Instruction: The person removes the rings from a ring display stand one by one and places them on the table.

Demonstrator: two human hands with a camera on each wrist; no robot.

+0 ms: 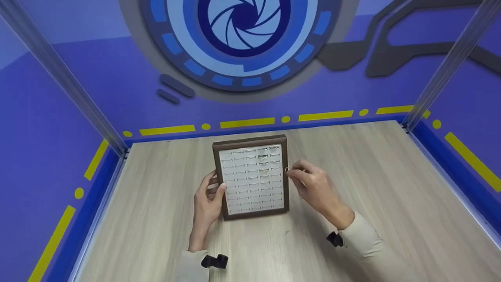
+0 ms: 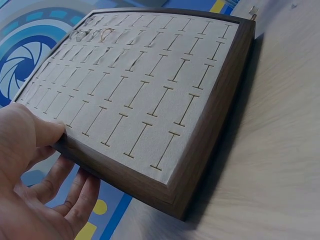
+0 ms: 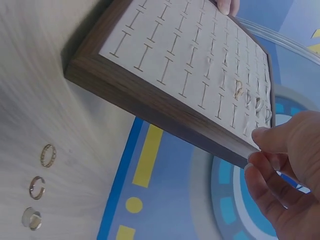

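A brown wood-framed ring display tray stands tilted up on the table, its pale slotted pad facing me. My left hand grips its left edge, thumb on the front and fingers behind, as the left hand in the left wrist view also shows. Several rings sit in the slots toward the upper right, one of them a gold ring. My right hand pinches a small ring between thumb and fingers, right at the tray's right edge. In the right wrist view the fingertips mostly hide that ring.
On the wooden table, the right wrist view shows a chain-patterned ring, an open-banded ring and a wide silvery ring. A blue printed wall rises behind, with metal posts at the corners.
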